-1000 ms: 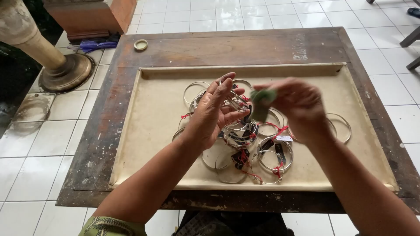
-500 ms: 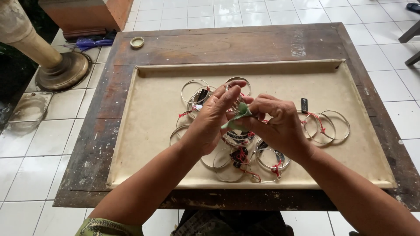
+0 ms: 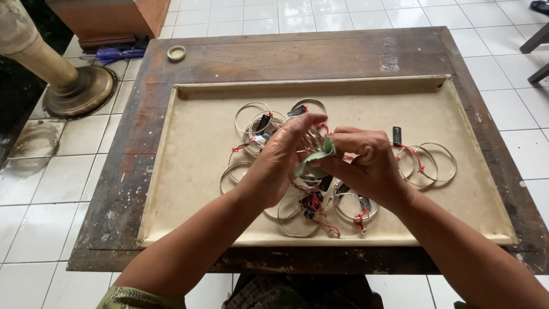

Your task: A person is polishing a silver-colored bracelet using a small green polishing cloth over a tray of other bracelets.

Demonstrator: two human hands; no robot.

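Both my hands meet over the middle of a shallow beige tray. My left hand grips a silver bangle whose rim shows between the fingers. My right hand pinches a small green cloth against that bangle. Under and around the hands lie several silver bangles with red strings and small black tags. A separate group of bangles lies to the right of my right hand.
The tray rests on a worn dark wooden table. A small round lid sits at the table's far left corner. On the tiled floor at left stand a turned pedestal base, a blue item and a wooden box.
My hands have come down closer to the tray and closer together. The right hand, held apart with the green cloth a second ago, now presses it against the bangle in the left hand.
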